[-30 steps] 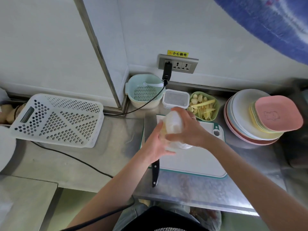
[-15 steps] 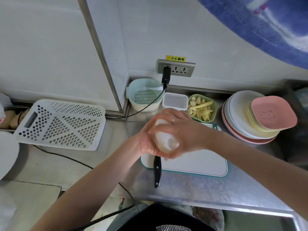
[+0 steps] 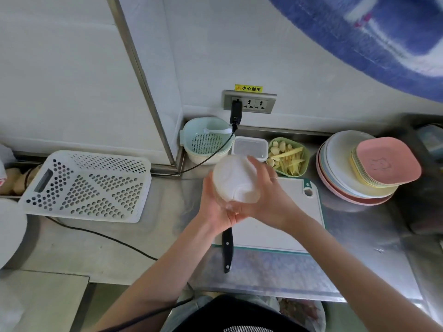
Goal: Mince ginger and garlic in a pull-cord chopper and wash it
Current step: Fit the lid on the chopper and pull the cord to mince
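Both hands are wrapped round the chopper (image 3: 236, 179), held up above the cutting board (image 3: 271, 233): left hand (image 3: 217, 212) cupping underneath, right hand (image 3: 266, 200) curled over the white lid. It looks like light, smooth plastic, probably slippery, so I'd keep the lid-and-base grip.

Steel counter (image 3: 275, 271) seen under right hand (image 3: 268, 200) | white cutting board (image 3: 275, 236) lain directly beneath it | black-handled knife (image 3: 227, 248) just below-left | green dish of ginger and garlic (image 3: 288, 157), lidded box (image 3: 250, 147), colander (image 3: 206, 140) beyond | plate stack (image 3: 359, 173) right | white basket (image 3: 88, 185) far left
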